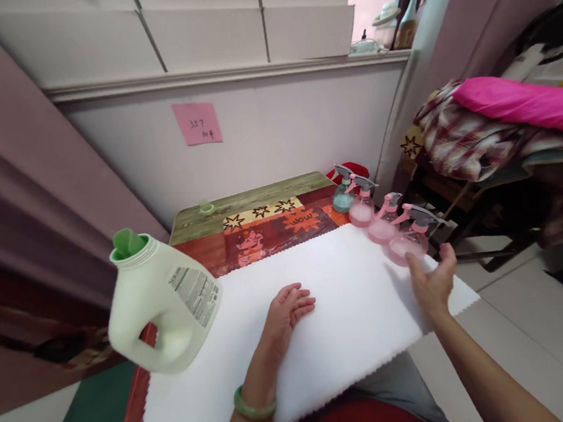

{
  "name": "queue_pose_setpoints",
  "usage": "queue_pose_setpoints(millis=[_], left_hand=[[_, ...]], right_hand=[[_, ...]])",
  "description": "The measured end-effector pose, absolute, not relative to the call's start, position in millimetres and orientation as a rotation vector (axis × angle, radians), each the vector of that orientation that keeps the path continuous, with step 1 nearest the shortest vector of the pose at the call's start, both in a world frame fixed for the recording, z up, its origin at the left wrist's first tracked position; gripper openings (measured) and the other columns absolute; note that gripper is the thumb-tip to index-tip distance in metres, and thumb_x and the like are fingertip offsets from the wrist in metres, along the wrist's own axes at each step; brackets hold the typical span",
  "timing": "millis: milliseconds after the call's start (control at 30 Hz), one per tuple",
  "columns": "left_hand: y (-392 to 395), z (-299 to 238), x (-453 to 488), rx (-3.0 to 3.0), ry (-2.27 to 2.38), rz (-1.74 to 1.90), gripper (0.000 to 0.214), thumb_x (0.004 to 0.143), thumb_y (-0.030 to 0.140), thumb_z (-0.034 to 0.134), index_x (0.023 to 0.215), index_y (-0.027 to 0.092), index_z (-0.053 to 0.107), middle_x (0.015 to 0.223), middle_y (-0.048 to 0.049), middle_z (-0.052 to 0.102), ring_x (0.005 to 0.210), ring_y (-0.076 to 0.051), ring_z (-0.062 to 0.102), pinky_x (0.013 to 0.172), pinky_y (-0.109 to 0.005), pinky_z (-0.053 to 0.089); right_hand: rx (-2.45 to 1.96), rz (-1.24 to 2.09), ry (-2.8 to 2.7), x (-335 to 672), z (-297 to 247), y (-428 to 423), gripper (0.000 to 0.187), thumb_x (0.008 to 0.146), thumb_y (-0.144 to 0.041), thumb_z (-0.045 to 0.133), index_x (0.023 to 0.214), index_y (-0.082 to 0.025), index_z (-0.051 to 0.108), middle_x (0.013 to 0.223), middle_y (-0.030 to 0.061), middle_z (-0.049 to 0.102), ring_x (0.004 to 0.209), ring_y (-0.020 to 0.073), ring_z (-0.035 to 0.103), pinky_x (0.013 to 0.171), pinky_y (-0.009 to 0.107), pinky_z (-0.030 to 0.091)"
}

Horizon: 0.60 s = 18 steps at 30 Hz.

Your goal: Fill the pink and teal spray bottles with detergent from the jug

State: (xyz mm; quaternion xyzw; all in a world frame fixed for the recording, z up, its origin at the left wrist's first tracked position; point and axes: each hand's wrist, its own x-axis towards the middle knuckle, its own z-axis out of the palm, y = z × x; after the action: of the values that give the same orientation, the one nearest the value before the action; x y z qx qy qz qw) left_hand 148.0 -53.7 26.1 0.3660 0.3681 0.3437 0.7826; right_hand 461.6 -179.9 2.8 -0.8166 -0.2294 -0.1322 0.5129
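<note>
My left hand (288,312) lies flat, palm down, on a white sheet (332,313) that covers the near part of a small table; a green bangle is on that wrist. My right hand (434,281) is open, fingers spread, at the sheet's right edge, just in front of the nearest pink spray bottle (405,241). Neither hand holds anything. A pale green detergent jug (163,304), uncapped, stands at the sheet's left corner.
Several spray bottles (369,205) line the table's right edge, pink ones and a teal one. A green cap (206,208) sits at the table's far left. A pink note (197,122) hangs on the wall. Piled clothes (493,118) lie at right.
</note>
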Motion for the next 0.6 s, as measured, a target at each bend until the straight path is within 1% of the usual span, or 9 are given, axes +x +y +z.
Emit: queue_pose_setpoints(millis=[67, 133, 167, 233, 333, 367, 433, 500, 600], left_hand=[[-55, 28, 149, 0.798, 0.800, 0.794, 0.038, 0.081, 0.035, 0.078, 0.107, 0.011, 0.067, 0.101, -0.0167, 0.073, 0.084, -0.026, 0.074, 0.085, -0.044, 0.058], [-56, 32, 153, 0.807, 0.800, 0.883, 0.040, 0.081, 0.041, 0.078, 0.107, 0.012, 0.067, 0.105, -0.0166, 0.073, 0.087, -0.025, 0.074, 0.090, -0.044, 0.056], [-57, 36, 156, 0.810, 0.796, 0.938, 0.042, 0.083, 0.045, 0.075, 0.108, 0.013, 0.067, 0.109, -0.0168, 0.073, 0.093, -0.026, 0.073, 0.095, -0.044, 0.054], [-57, 46, 165, 0.815, 0.777, 1.049, 0.044, 0.089, 0.051, 0.066, 0.115, 0.016, 0.066, 0.127, -0.0165, 0.069, 0.115, -0.026, 0.068, 0.106, -0.042, 0.047], [-62, 67, 178, 0.878, 0.715, 1.192, 0.048, 0.099, 0.053, 0.048, 0.137, 0.025, 0.057, 0.158, -0.0100, 0.047, 0.145, -0.023, 0.043, 0.118, -0.037, 0.034], [-65, 75, 181, 0.923, 0.703, 1.221, 0.050, 0.101, 0.052, 0.043, 0.144, 0.027, 0.052, 0.164, -0.0070, 0.038, 0.150, -0.021, 0.035, 0.120, -0.036, 0.030], [-75, 87, 183, 1.036, 0.714, 1.256, 0.055, 0.103, 0.052, 0.034, 0.154, 0.031, 0.040, 0.169, -0.0026, 0.026, 0.155, -0.019, 0.023, 0.123, -0.037, 0.023], [-91, 95, 181, 1.167, 0.763, 1.267, 0.059, 0.103, 0.054, 0.033, 0.158, 0.032, 0.034, 0.171, 0.0001, 0.020, 0.157, -0.020, 0.013, 0.126, -0.037, 0.017], [-123, 99, 179, 1.323, 0.765, 1.237, 0.066, 0.100, 0.057, 0.039, 0.160, 0.031, 0.031, 0.172, 0.0015, 0.015, 0.158, -0.023, 0.001, 0.128, -0.038, 0.009]], right_hand=[[-1.825, -0.349, -0.769, 431, 5, -187, 0.080, 0.092, -0.055, 0.053, 0.156, -0.013, 0.028, 0.158, 0.0202, 0.039, 0.148, 0.0341, 0.037, 0.121, 0.053, 0.030], [-1.728, -0.196, -1.012, 398, 8, -190, 0.072, 0.094, -0.050, 0.054, 0.154, -0.017, 0.033, 0.156, 0.0174, 0.044, 0.145, 0.0331, 0.041, 0.121, 0.056, 0.030], [-1.687, -0.078, -1.085, 381, 10, -190, 0.067, 0.095, -0.049, 0.052, 0.153, -0.019, 0.036, 0.155, 0.0159, 0.046, 0.144, 0.0326, 0.043, 0.121, 0.057, 0.031], [-1.576, 0.224, -1.196, 346, 14, -186, 0.062, 0.100, -0.049, 0.046, 0.155, -0.023, 0.035, 0.158, 0.0128, 0.042, 0.147, 0.0311, 0.039, 0.122, 0.058, 0.028], [-1.307, 0.581, -1.372, 295, 27, -176, 0.066, 0.102, -0.055, 0.039, 0.161, -0.030, 0.022, 0.169, 0.0052, 0.024, 0.155, 0.0286, 0.023, 0.126, 0.055, 0.021], [-1.201, 0.650, -1.438, 280, 34, -173, 0.068, 0.101, -0.059, 0.037, 0.162, -0.032, 0.019, 0.171, 0.0019, 0.016, 0.157, 0.0281, 0.016, 0.127, 0.054, 0.018], [-1.022, 0.754, -1.511, 256, 50, -164, 0.075, 0.099, -0.068, 0.034, 0.163, -0.034, 0.015, 0.172, -0.0019, 0.008, 0.159, 0.0281, 0.006, 0.129, 0.053, 0.012], [-0.942, 0.832, -1.457, 244, 68, -152, 0.079, 0.097, -0.071, 0.031, 0.163, -0.033, 0.010, 0.172, -0.0025, 0.008, 0.159, 0.0261, 0.000, 0.129, 0.053, 0.007], [-0.962, 0.954, -1.308, 250, 93, -123, 0.077, 0.099, -0.071, 0.022, 0.163, -0.030, 0.015, 0.172, -0.0008, 0.013, 0.159, 0.0219, 0.002, 0.130, 0.049, 0.004]])
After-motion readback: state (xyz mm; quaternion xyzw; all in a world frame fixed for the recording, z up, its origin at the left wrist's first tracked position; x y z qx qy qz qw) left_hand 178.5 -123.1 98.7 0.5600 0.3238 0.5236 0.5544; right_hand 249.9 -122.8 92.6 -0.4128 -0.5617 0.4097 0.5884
